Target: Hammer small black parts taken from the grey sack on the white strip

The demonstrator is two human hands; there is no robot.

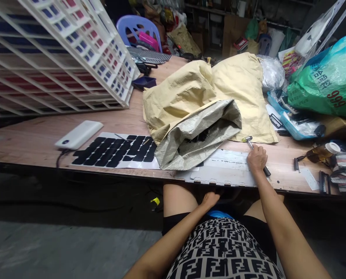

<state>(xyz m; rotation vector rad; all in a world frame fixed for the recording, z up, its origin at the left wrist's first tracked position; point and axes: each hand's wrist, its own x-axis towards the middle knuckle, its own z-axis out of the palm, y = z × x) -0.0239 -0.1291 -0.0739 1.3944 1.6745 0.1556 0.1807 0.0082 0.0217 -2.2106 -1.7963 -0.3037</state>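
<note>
Small hammer [250,144] gripped mid-handle in the right hand [257,158]
The fist is clamped around the handle over the white board's [225,176] right end — a grip probably chosen for control. The left hand [211,199] sits below the table [126,120] edge; I cannot tell whether it holds anything. The sack's [187,112] open mouth faces the person — likely for easy reach to its dark contents [203,135].

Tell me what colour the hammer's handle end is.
Black; the handle end of the hammer shows best in the head view.
</note>
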